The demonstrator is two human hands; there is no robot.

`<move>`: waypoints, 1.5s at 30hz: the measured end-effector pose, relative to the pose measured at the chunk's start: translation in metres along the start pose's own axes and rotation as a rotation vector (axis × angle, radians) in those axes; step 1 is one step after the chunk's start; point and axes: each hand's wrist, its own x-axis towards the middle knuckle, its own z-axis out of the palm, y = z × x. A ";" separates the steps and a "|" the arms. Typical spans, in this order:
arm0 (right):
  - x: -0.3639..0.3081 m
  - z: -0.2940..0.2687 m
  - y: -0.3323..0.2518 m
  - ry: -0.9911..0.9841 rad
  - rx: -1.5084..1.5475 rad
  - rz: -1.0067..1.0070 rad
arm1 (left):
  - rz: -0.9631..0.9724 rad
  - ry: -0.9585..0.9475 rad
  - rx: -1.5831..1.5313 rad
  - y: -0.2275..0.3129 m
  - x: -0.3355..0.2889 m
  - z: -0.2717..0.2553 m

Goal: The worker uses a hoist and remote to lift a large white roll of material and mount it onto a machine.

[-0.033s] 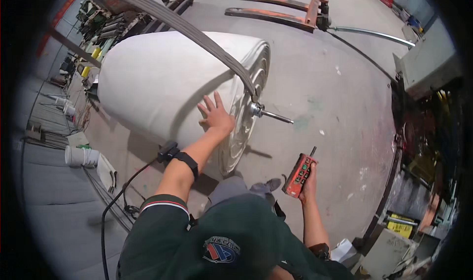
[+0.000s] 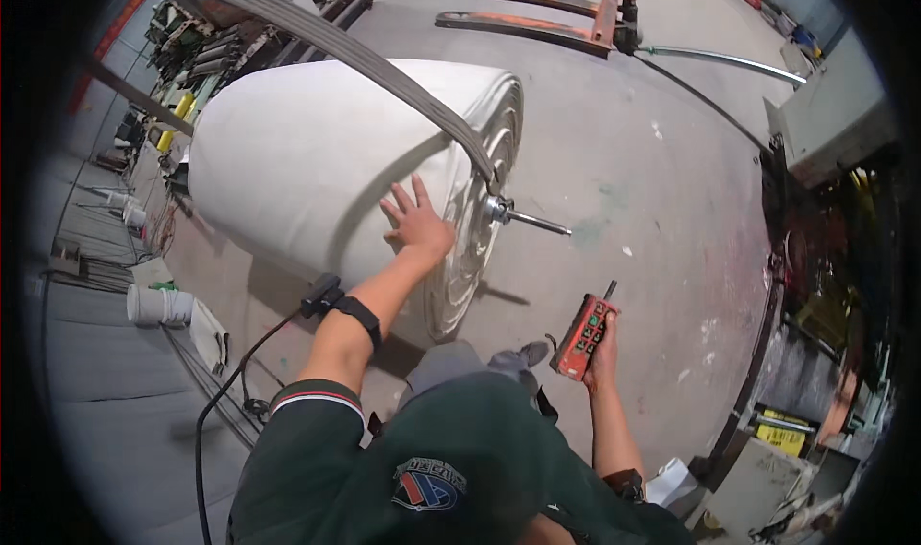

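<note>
A big roll of white fabric lies crosswise before me, its layered edge facing right. From its core sticks a metal shaft, and a grey lifting strap loops round the shaft's near end and runs up to the upper left. My left hand rests on the roll near its right edge, fingers spread. In my right hand, lower right of the roll, is a red handheld remote control with dark buttons and a short antenna. Whether the roll touches the floor is hard to tell.
An orange pallet jack stands on the floor at the far side. Machinery lines the right. White buckets and grey sheeting lie at the left, with stacked rollers at the far left. A black cable hangs from my left forearm.
</note>
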 end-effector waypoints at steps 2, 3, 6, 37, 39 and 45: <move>0.006 -0.012 0.005 0.037 -0.016 0.009 | -0.013 0.003 -0.046 -0.006 0.000 0.000; 0.011 -0.015 0.009 0.055 -0.034 0.014 | -0.013 0.000 -0.041 -0.011 0.001 0.002; 0.018 -0.020 0.019 0.066 0.018 0.036 | 0.026 -0.025 -0.050 -0.016 0.009 0.003; -0.012 -0.083 -0.082 -0.169 -0.121 0.205 | -0.042 -0.185 0.274 0.129 -0.006 -0.167; -0.021 -0.142 0.033 -0.191 -0.097 0.253 | -0.051 -0.204 0.192 0.075 -0.018 -0.083; -0.035 -0.142 -0.051 -0.133 -0.087 0.204 | -0.079 -0.069 0.148 0.128 0.001 -0.134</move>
